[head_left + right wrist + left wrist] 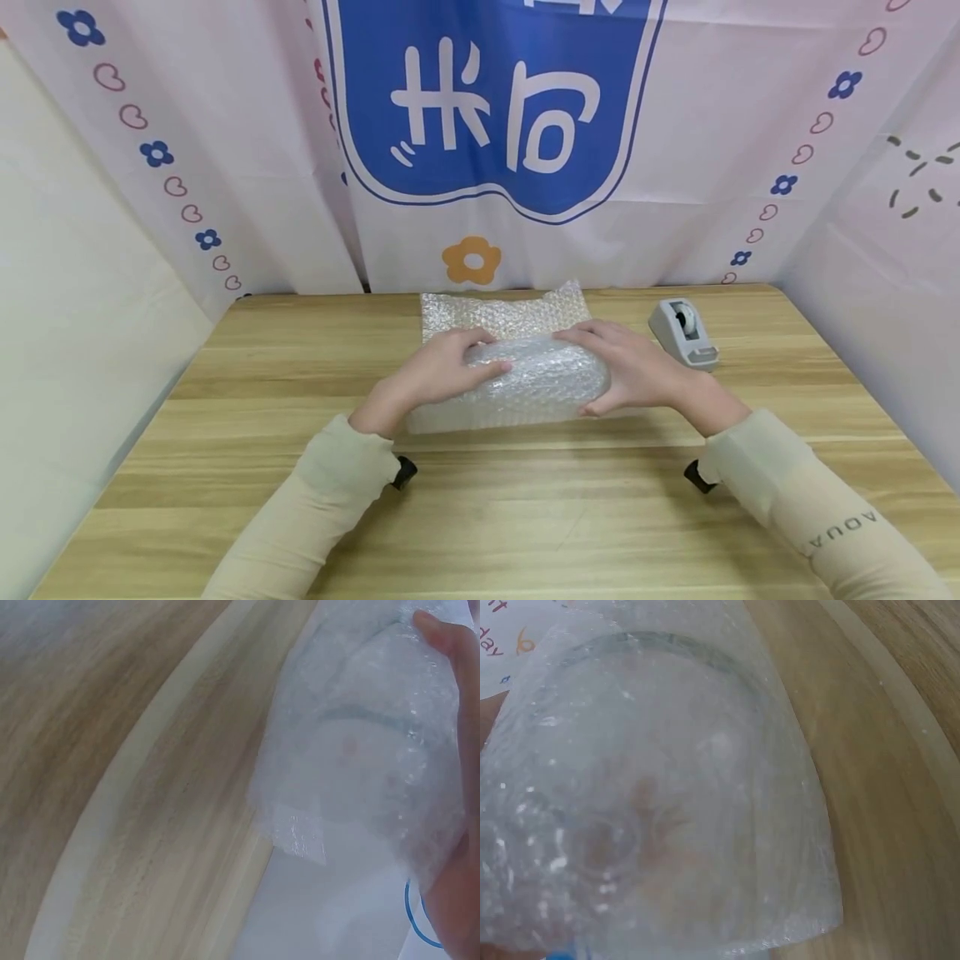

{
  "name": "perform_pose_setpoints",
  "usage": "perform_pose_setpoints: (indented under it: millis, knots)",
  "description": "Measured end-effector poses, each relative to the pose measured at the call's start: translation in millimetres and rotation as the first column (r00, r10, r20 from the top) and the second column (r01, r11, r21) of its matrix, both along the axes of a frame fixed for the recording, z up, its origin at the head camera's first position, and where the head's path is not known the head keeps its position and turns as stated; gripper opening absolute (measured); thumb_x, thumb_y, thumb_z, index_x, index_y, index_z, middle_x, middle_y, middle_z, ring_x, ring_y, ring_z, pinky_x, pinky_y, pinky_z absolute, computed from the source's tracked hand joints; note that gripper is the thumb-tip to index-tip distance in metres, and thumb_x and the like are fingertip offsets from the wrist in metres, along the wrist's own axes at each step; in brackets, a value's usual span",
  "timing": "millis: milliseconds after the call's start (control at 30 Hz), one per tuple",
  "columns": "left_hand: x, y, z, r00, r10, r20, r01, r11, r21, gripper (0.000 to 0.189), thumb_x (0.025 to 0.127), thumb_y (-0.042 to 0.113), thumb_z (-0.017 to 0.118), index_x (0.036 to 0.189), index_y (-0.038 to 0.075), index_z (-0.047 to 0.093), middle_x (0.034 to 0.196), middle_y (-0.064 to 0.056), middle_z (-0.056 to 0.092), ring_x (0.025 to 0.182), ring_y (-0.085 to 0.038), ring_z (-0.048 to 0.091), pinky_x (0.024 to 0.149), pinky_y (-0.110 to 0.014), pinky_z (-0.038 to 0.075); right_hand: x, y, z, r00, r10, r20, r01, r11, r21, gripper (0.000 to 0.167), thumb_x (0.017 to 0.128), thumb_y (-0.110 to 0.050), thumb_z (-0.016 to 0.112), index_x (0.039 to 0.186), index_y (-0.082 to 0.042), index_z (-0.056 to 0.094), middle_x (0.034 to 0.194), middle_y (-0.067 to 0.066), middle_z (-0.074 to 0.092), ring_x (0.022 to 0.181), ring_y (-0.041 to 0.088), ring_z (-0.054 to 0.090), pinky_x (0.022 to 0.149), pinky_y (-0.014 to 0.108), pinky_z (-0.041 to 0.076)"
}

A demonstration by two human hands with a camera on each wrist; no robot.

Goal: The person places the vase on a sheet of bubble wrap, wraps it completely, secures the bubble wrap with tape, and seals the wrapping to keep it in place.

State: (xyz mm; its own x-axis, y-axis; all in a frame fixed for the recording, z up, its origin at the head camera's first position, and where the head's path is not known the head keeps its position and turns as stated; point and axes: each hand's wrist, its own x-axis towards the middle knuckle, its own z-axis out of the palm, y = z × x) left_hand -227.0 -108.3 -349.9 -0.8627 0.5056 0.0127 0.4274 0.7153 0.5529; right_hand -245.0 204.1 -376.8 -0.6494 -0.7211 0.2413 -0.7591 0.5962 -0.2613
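A rounded clear bundle of bubble wrap [543, 375] lies across the table, with a flat stretch of the sheet [498, 315] spread behind it. Through the layers in the left wrist view, a clear round object with a greenish rim [652, 639] shows; its exact kind is hard to tell. My left hand [442, 367] grips the bundle's left end, thumb along the near side. At the right end, my right hand [626, 367] holds it with fingers over the top and thumb low in front. The right wrist view also shows the bubble wrap [360, 765] between hand and table.
A grey tape dispenser [684, 333] stands at the back right, near my right hand. The wooden table [525, 517] ends at a printed cloth backdrop [637, 250], with pale walls on both sides.
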Motion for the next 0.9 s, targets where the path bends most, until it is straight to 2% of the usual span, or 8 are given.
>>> perform_pose_setpoints:
  millis: [167, 367, 567, 767, 900]
  knots:
    - [-3.0, -7.6, -8.3, 0.998, 0.031, 0.056, -0.034, 0.999, 0.042, 0.061, 0.098, 0.051, 0.063, 0.136, 0.003, 0.062, 0.135, -0.015, 0.064, 0.123, -0.031, 0.060, 0.104, -0.049, 0.049, -1.6, -4, 0.7, 1.000, 0.009, 0.011, -0.009, 1.000, 0.000, 0.101, 0.065, -0.054, 0.089, 0.150, -0.013, 0.051, 0.147, 0.013, 0.055, 0.135, 0.038, 0.050, 0.107, 0.060, 0.044]
    - [-7.2, -13.0, -14.3, 0.993, 0.052, 0.106, -0.060, 0.995, 0.074, 0.062, 0.098, 0.052, 0.063, 0.136, 0.004, 0.062, 0.136, -0.014, 0.063, 0.124, -0.032, 0.059, 0.104, -0.049, 0.050, -3.5, -6, 1.0, 0.999, -0.001, 0.040, 0.001, 1.000, -0.010, 0.098, 0.066, -0.053, 0.088, 0.148, -0.013, 0.053, 0.149, 0.009, 0.055, 0.138, 0.036, 0.048, 0.110, 0.059, 0.041]
    - [-11.6, -14.4, -14.9, 0.989, 0.041, 0.144, -0.056, 0.993, 0.099, 0.056, 0.098, 0.058, 0.059, 0.130, 0.012, 0.066, 0.130, -0.009, 0.065, 0.119, -0.030, 0.061, 0.098, -0.050, 0.053, -4.8, -5, -0.2, 0.995, -0.036, 0.091, 0.039, 0.999, -0.026, 0.096, 0.068, -0.053, 0.087, 0.149, -0.014, 0.052, 0.150, 0.010, 0.053, 0.138, 0.038, 0.047, 0.109, 0.062, 0.040]
    - [-16.2, -15.1, -15.7, 0.985, 0.021, 0.169, -0.043, 0.990, 0.131, 0.057, 0.101, 0.058, 0.053, 0.133, 0.013, 0.064, 0.132, -0.010, 0.064, 0.122, -0.033, 0.059, 0.098, -0.053, 0.052, -6.5, -2, -1.0, 0.980, -0.099, 0.173, 0.108, 0.993, -0.044, 0.096, 0.069, -0.052, 0.086, 0.150, -0.016, 0.051, 0.149, 0.015, 0.054, 0.134, 0.040, 0.051, 0.105, 0.064, 0.043]
    - [-17.1, -13.7, -15.6, 0.982, 0.017, 0.188, -0.043, 0.990, 0.134, 0.055, 0.102, 0.058, 0.051, 0.132, 0.013, 0.064, 0.128, -0.010, 0.065, 0.118, -0.031, 0.061, 0.096, -0.052, 0.053, -6.2, -1, 0.3, 0.967, -0.124, 0.222, 0.135, 0.990, -0.035, 0.095, 0.072, -0.052, 0.086, 0.152, -0.016, 0.050, 0.151, 0.014, 0.052, 0.134, 0.042, 0.051, 0.105, 0.065, 0.042]
